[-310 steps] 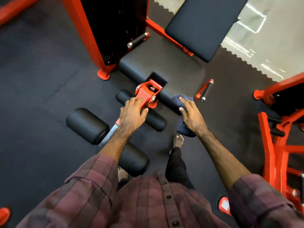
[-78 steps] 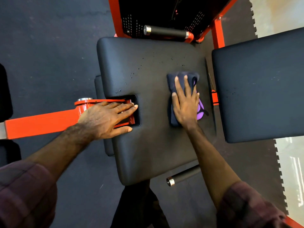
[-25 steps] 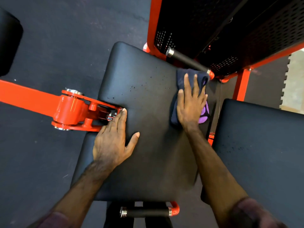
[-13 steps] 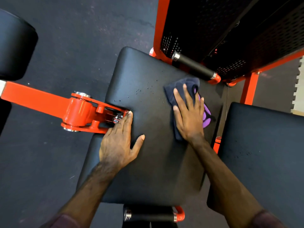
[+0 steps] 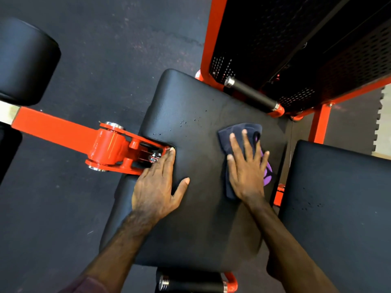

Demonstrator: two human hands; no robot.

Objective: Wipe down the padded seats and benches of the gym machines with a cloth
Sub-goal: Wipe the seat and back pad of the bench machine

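Your right hand [image 5: 246, 170] lay flat, fingers straight and spread, pressing the dark cloth [image 5: 239, 132] onto the far right part of the black padded seat [image 5: 196, 225]. Your left hand [image 5: 157, 187] rested open on the seat's left edge, fingertips beside the orange pivot arm [image 5: 105, 142], gripping nothing. Small droplets [image 5: 184, 123] dotted the pad beyond it. A second black pad [image 5: 338, 208] stood just right of the seat.

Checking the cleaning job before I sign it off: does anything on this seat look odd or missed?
Yes: small droplets or specks dot the seat pad beyond the left hand, apart from the cloth under the right hand. Similar specks mark the back pad.
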